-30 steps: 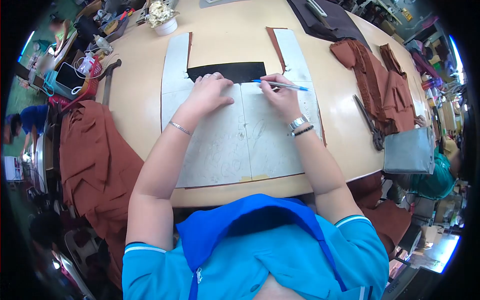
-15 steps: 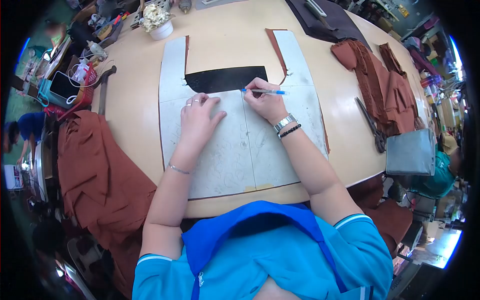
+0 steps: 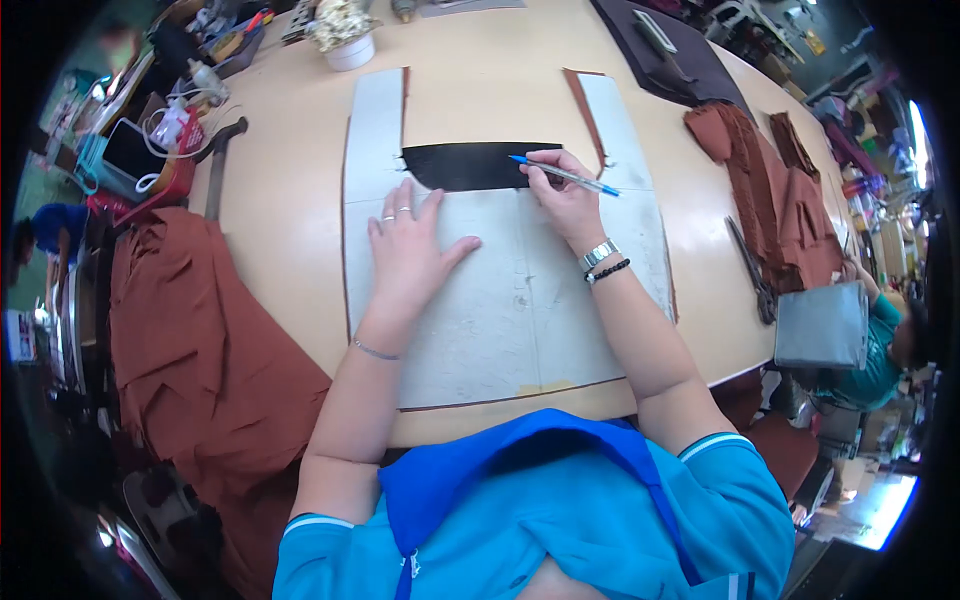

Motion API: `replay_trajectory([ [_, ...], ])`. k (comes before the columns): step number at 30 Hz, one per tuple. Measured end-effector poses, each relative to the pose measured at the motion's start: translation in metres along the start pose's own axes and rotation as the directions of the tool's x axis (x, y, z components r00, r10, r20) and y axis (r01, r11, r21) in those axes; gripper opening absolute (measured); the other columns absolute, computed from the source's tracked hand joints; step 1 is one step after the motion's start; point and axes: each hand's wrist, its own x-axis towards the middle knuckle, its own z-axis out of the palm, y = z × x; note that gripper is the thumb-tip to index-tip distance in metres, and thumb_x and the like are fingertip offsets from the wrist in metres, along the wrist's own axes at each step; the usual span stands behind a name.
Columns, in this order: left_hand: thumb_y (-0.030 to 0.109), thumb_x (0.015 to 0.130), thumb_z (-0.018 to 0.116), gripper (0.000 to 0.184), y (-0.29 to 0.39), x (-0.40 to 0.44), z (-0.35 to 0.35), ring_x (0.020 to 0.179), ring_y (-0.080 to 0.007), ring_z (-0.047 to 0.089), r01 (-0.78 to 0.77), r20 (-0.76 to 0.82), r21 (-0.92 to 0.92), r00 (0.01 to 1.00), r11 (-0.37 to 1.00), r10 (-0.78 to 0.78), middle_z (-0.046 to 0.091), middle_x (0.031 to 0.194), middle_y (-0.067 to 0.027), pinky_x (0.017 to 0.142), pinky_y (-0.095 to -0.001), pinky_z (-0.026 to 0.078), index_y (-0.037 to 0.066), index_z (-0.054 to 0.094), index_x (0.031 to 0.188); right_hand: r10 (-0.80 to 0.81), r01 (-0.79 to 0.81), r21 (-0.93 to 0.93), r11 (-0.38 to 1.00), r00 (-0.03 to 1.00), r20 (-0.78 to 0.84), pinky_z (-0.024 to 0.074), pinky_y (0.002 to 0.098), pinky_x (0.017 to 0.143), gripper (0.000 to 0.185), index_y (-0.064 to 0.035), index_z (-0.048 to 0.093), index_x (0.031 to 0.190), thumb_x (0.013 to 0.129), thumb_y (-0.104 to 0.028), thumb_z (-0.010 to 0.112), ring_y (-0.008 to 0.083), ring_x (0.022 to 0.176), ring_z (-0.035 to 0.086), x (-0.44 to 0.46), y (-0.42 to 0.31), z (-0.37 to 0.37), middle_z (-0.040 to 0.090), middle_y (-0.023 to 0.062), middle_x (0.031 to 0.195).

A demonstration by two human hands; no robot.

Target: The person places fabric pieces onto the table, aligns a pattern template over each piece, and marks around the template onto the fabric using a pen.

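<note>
Right hand (image 3: 570, 212) pinches the pen (image 3: 590, 182), likely light, stiff, best held mid-barrel; left hand (image 3: 414, 248), centre-left, lies splayed on the template (image 3: 480, 325).

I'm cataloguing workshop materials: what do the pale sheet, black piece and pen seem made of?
Pale sheet: probably card or plastic, matte, scuffed, lying flat. Black piece: perhaps fabric or card, matte; plain surface settles neither. Pen: likely smooth plastic; clear barrel, blue ends.

And here's your pale table (image 3: 480, 110): whitish template (image 3: 470, 330) over brown cloth (image 3: 586, 107), scissors (image 3: 764, 302) and rust fabric (image 3: 800, 225) on the right, white pot (image 3: 350, 54) far left.
</note>
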Motion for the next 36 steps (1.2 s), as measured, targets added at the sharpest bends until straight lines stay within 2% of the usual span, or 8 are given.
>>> replay_trajectory([
  [4,0.060,0.075,0.070,0.080,-0.001,0.001,0.000,0.141,-0.0367,0.029,0.049,0.097,-0.041,0.994,0.998,-0.045,0.034,0.148,-0.0238,0.106,-0.0640,0.027,0.012,0.049,0.136,0.054,-0.052,-0.012,0.999,0.989,0.137,0.0523,0.0222,0.067,0.013,0.0010,0.066,0.096,0.088,-0.009,0.065,0.0085,0.077,0.065,0.011,-0.010,0.044,0.070,0.0059,0.087],
  [5,0.061,0.075,0.070,0.081,-0.002,0.002,0.000,0.141,-0.0371,0.029,0.049,0.107,-0.038,0.993,0.998,-0.045,0.034,0.149,-0.0239,0.106,-0.0646,0.027,0.012,0.049,0.137,-0.021,0.024,-0.018,1.000,0.984,0.174,0.0514,0.0223,0.063,0.010,0.0001,0.065,0.093,0.087,-0.009,0.065,0.0073,0.073,0.063,0.015,-0.005,0.056,0.069,0.0040,0.084],
  [9,0.062,0.076,0.069,0.083,0.000,0.004,-0.005,0.141,-0.0379,0.028,0.049,0.152,-0.023,0.987,0.999,-0.045,0.034,0.148,-0.0242,0.106,-0.0661,0.027,0.011,0.047,0.138,-0.040,0.060,-0.068,0.996,0.964,0.264,0.0506,0.0246,0.059,0.013,0.0005,0.064,0.085,0.082,-0.012,0.065,0.0086,0.066,0.062,0.034,0.004,0.097,0.067,0.0071,0.070],
  [12,0.061,0.076,0.069,0.085,0.000,0.004,-0.002,0.141,-0.0380,0.029,0.047,0.116,-0.040,0.992,0.998,-0.042,0.035,0.148,-0.0242,0.105,-0.0667,0.027,0.009,0.044,0.139,-0.063,0.118,-0.189,0.975,0.960,0.274,0.0510,0.0269,0.059,0.015,-0.0004,0.065,0.084,0.081,-0.015,0.066,0.0118,0.063,0.063,0.036,0.006,0.106,0.067,0.0081,0.069],
  [15,0.060,0.076,0.069,0.087,0.000,0.004,-0.001,0.140,-0.0381,0.029,0.040,0.113,-0.020,0.993,0.999,-0.038,0.036,0.147,-0.0241,0.104,-0.0667,0.028,0.006,0.042,0.140,-0.042,0.124,-0.235,0.964,0.945,0.324,0.0495,0.0244,0.062,0.013,-0.0027,0.067,0.087,0.083,-0.015,0.066,0.0087,0.067,0.060,0.037,0.009,0.105,0.067,0.0043,0.078],
  [21,0.060,0.076,0.069,0.089,0.001,0.004,-0.001,0.140,-0.0387,0.029,0.048,0.120,-0.027,0.992,0.998,-0.045,0.034,0.148,-0.0241,0.104,-0.0666,0.029,0.005,0.041,0.140,-0.031,0.147,-0.320,0.936,0.940,0.340,0.0494,0.0247,0.062,0.017,-0.0028,0.069,0.090,0.083,-0.019,0.068,0.0098,0.067,0.060,0.037,0.007,0.106,0.068,0.0051,0.077],
  [30,0.060,0.077,0.068,0.088,0.001,0.004,0.001,0.140,-0.0394,0.028,0.048,0.118,-0.032,0.992,0.998,-0.043,0.033,0.149,-0.0242,0.105,-0.0661,0.027,0.006,0.040,0.141,-0.015,0.114,-0.276,0.954,0.941,0.339,0.0503,0.0262,0.064,0.017,-0.0029,0.068,0.089,0.082,-0.018,0.067,0.0116,0.071,0.062,0.037,0.011,0.106,0.068,0.0058,0.078],
  [36,0.056,0.080,0.068,0.080,0.003,0.003,-0.006,0.140,-0.0404,0.028,0.047,0.158,-0.057,0.987,0.997,-0.037,0.034,0.148,-0.0258,0.105,-0.0667,0.025,0.008,0.044,0.139,-0.002,0.024,-0.081,0.996,0.965,0.262,0.0495,0.0251,0.063,0.014,-0.0016,0.066,0.087,0.081,-0.014,0.067,0.0082,0.071,0.060,0.036,0.007,0.100,0.067,0.0046,0.078],
])
